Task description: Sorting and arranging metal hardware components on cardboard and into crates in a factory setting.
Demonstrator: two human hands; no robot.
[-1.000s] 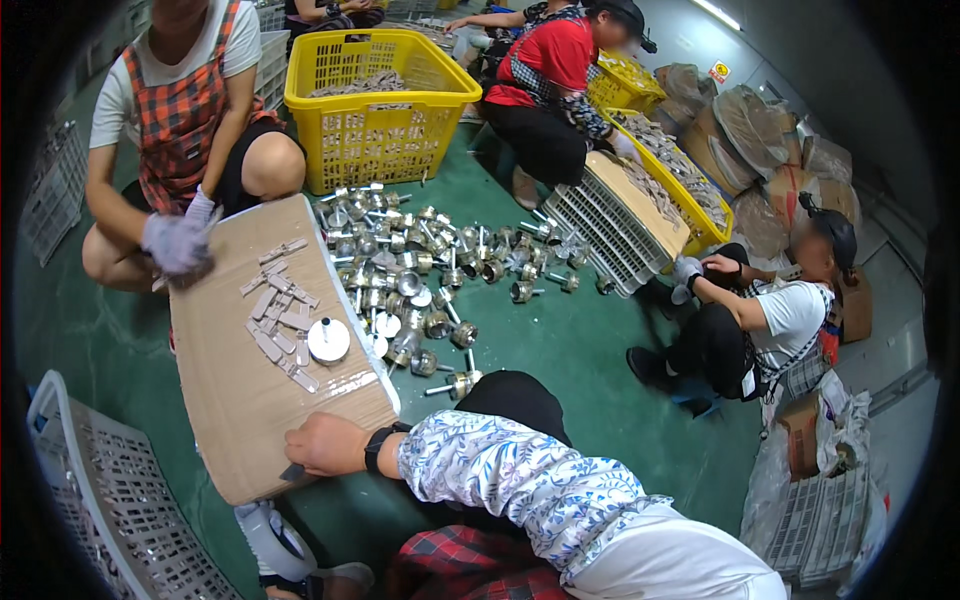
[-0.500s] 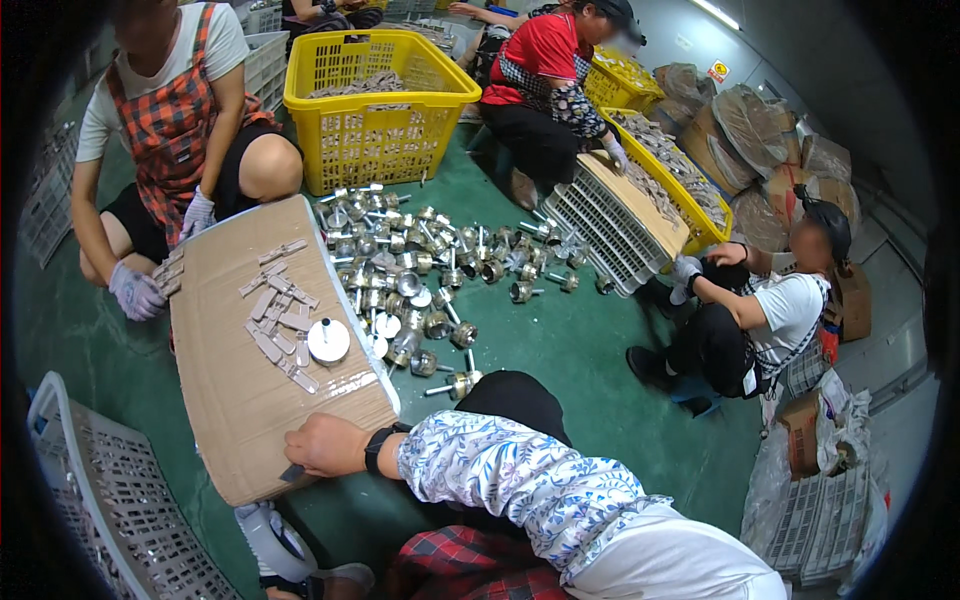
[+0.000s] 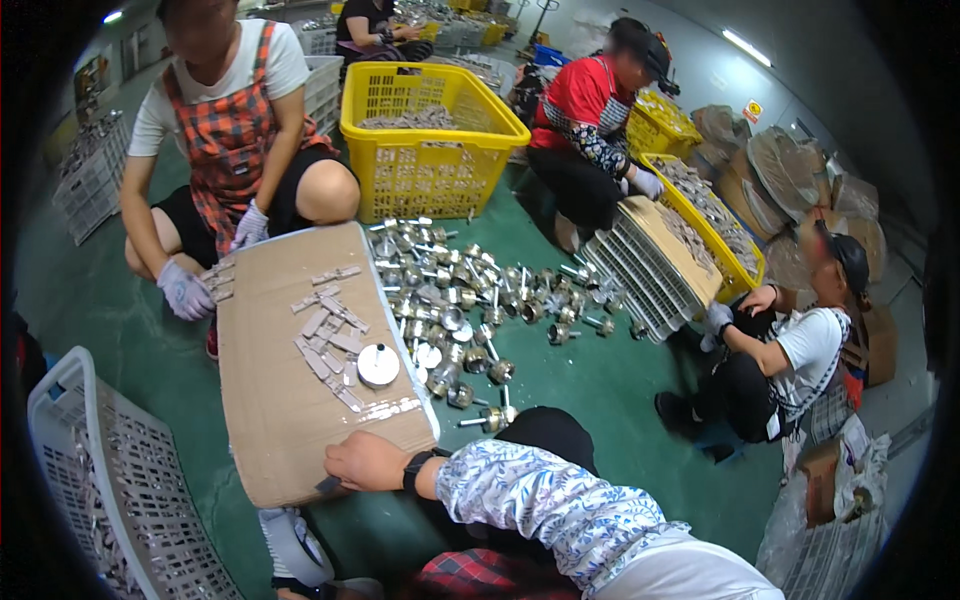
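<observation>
My right hand (image 3: 360, 462) reaches across from the lower right, with a dark band on the wrist and a blue-and-white floral sleeve. Its fingers are closed around a small dark grey flat piece (image 3: 327, 484) at the near edge of a cardboard-topped surface (image 3: 290, 420). The hand covers most of that piece. Ahead on the cardboard lie several flat grey metal pieces (image 3: 325, 335) in a loose cluster. Beside them stands a white round disc (image 3: 378, 366) with a dark stem on top. My left hand is out of view.
Silvery cup-shaped parts with rods (image 3: 460, 290) cover the green floor beyond the board. A yellow basket (image 3: 430, 170) stands behind them; a white basket (image 3: 125, 480) is at near left. A gloved co-worker (image 3: 235, 140) sits across the board, two more (image 3: 600, 120) (image 3: 780, 350) at right.
The whole scene has shifted right and down in the picture as the head view turned. My right hand stays at the board's near edge, still with the grey piece.
</observation>
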